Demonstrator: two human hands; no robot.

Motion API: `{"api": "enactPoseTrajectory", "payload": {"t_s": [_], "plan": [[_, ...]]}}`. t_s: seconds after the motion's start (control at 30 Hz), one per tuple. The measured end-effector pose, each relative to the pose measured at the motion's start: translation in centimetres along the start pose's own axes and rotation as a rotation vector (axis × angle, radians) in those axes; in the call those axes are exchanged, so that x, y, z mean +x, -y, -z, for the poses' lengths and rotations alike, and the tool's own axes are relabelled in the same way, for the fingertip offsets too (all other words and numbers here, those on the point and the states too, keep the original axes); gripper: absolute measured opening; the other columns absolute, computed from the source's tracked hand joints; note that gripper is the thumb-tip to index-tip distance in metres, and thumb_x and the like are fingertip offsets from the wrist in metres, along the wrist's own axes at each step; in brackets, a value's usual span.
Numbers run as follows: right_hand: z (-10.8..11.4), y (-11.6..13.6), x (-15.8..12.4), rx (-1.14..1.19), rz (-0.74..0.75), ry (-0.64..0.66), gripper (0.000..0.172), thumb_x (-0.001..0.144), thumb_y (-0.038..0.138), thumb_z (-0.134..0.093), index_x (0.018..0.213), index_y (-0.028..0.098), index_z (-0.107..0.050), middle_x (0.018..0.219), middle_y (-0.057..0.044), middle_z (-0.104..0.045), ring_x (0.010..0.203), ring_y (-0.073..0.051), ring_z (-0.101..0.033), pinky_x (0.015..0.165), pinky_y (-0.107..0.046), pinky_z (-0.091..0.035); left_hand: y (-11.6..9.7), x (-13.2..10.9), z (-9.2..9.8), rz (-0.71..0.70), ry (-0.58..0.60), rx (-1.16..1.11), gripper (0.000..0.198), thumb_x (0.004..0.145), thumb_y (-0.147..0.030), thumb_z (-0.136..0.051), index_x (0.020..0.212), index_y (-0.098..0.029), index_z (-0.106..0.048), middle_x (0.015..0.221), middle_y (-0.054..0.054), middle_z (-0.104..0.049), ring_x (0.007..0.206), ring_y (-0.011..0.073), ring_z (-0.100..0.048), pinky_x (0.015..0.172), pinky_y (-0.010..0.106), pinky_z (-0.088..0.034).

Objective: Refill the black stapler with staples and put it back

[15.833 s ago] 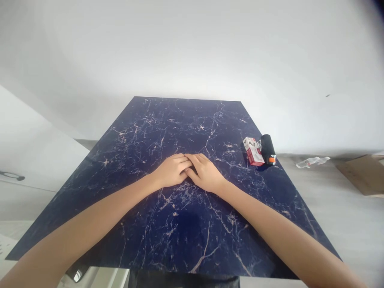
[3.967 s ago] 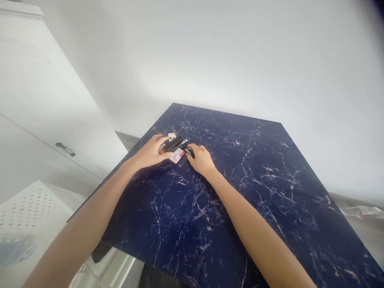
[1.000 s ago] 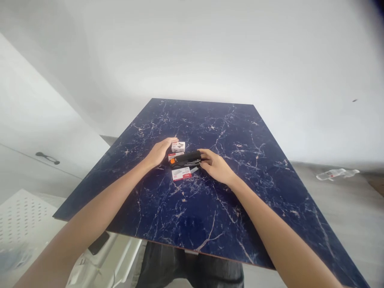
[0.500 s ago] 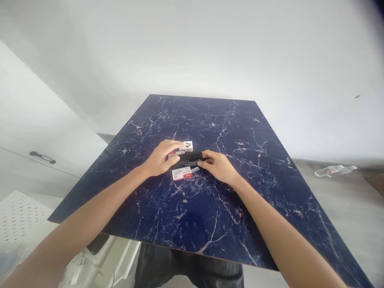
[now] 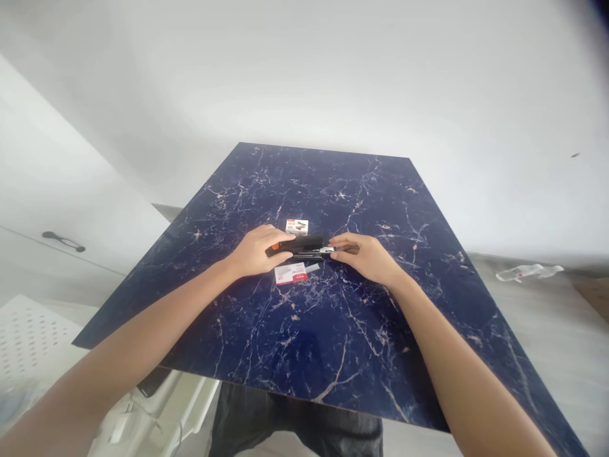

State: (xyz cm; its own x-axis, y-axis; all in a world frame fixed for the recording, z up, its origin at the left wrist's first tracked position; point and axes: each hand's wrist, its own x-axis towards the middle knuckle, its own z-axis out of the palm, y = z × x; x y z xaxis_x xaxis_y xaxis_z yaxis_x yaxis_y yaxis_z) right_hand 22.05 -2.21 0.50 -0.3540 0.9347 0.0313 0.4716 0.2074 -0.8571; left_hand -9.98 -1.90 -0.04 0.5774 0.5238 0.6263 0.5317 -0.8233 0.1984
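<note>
Black stapler lies lengthwise across the middle of the table, held in both hands, orange end cap toward the left. Left hand: closed grip, palm and fingers wrapped over the rear of the stapler's upper arm. Right hand: narrow grip, fingers extended and pinching at the metal nose of the stapler. The table top is dark blue with pale marble veining.

Taking the person's side as 6 o'clock, a small white staple box sits flat at 12 o'clock from the stapler, just beyond it and not touching. A white-and-red staple box lies at 6 o'clock, just below the stapler. A pale strip of staples rests at 4 o'clock, touching that box's right edge. A plastic bottle lies on the floor, at 3 o'clock from the table.
</note>
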Motion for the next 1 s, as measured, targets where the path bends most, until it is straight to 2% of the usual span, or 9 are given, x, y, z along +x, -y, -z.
{"api": "enactPoseTrajectory", "payload": {"t_s": [0.1,0.27,0.37,0.47,0.53,0.6,0.73,0.8,1.0], "plan": [[1.2,-0.1,-0.3,-0.069,-0.016,0.013,0.023,0.088,0.035,-0.076,0.11,0.028,-0.077,0.107,-0.002,-0.08,0.097,-0.022,-0.077,0.098,-0.043,-0.06,0.0,0.0,-0.1,0.003,-0.007,-0.016,0.031,0.095,-0.033,-0.073,0.124,-0.022,-0.07,0.106,0.007,-0.079,0.091,0.0212,-0.072,0.083,0.04,-0.061],[2.6,0.5,-0.8,-0.225,-0.01,0.017,0.024,0.089,0.035,-0.073,0.112,0.029,-0.077,0.096,-0.002,-0.077,0.082,-0.021,-0.072,0.082,-0.041,-0.058,-0.1,0.0,-0.2,0.039,0.01,-0.033,0.031,0.095,-0.035,-0.072,0.123,-0.023,-0.072,0.104,0.006,-0.079,0.089,0.0205,-0.072,0.08,0.038,-0.061],[2.3,1.3,-1.0,-0.344,0.099,-0.132,0.023,0.086,0.03,-0.077,0.109,0.027,-0.076,0.1,-0.004,-0.072,0.078,-0.02,-0.066,0.075,-0.038,-0.055,-0.2,0.0,-0.1,0.085,0.041,-0.036,0.03,0.095,-0.037,-0.071,0.121,-0.023,-0.072,0.104,0.006,-0.078,0.09,0.0214,-0.073,0.081,0.038,-0.061],[0.9,2.4,-1.2,-0.45,0.262,-0.263,0.009,0.09,0.026,-0.073,0.099,0.023,-0.074,0.102,-0.007,-0.069,0.085,-0.021,-0.065,0.078,-0.036,-0.053,-0.3,0.1,-0.1,0.101,0.06,-0.047,0.029,0.095,-0.037,-0.071,0.12,-0.022,-0.07,0.106,0.007,-0.077,0.092,0.0219,-0.074,0.08,0.038,-0.061],[-0.5,3.1,-1.6,-0.514,0.346,-0.202,0.006,0.095,0.024,-0.067,0.094,0.022,-0.072,0.096,-0.006,-0.069,0.085,-0.021,-0.065,0.076,-0.034,-0.051,-0.5,0.1,-0.1,0.107,0.065,-0.05,0.028,0.095,-0.035,-0.07,0.12,-0.022,-0.069,0.106,0.007,-0.077,0.091,0.0216,-0.073,0.08,0.037,-0.061],[-1.9,3.8,-2.1,-0.581,0.386,-0.068,0.012,0.099,0.026,-0.063,0.094,0.022,-0.073,0.091,-0.005,-0.071,0.079,-0.02,-0.066,0.071,-0.032,-0.049,-0.6,0.1,-0.1,0.113,0.067,-0.048,0.028,0.095,-0.033,-0.069,0.12,-0.022,-0.068,0.106,0.007,-0.077,0.092,0.0217,-0.073,0.08,0.037,-0.06],[-3.7,4.6,-2.9,-0.692,0.359,0.025,0.021,0.105,0.031,-0.058,0.117,0.022,-0.073,0.105,-0.009,-0.078,0.086,-0.024,-0.072,0.07,-0.034,-0.05,-0.7,0.1,-0.1,0.115,0.067,-0.049,0.029,0.095,-0.032,-0.069,0.122,-0.022,-0.067,0.104,0.006,-0.075,0.09,0.0216,-0.072,0.079,0.036,-0.059],[-4.0,4.7,-3.0,-0.732,0.318,0.042,0.023,0.106,0.031,-0.057,0.121,0.024,-0.073,0.109,-0.009,-0.079,0.09,-0.026,-0.074,0.072,-0.034,-0.051,-0.7,0.1,-0.1,0.12,0.074,-0.049,0.029,0.095,-0.033,-0.069,0.122,-0.022,-0.066,0.102,0.006,-0.075,0.089,0.0216,-0.072,0.078,0.036,-0.058],[-3.7,4.1,-2.5,-0.739,0.26,0.122,0.019,0.106,0.026,-0.057,0.109,0.026,-0.075,0.105,-0.008,-0.079,0.094,-0.027,-0.074,0.076,-0.034,-0.052,-0.8,0.1,0.0,0.152,0.102,-0.059,0.03,0.095,-0.032,-0.069,0.123,-0.023,-0.065,0.108,0.007,-0.075,0.095,0.0234,-0.072,0.082,0.038,-0.059]]}}
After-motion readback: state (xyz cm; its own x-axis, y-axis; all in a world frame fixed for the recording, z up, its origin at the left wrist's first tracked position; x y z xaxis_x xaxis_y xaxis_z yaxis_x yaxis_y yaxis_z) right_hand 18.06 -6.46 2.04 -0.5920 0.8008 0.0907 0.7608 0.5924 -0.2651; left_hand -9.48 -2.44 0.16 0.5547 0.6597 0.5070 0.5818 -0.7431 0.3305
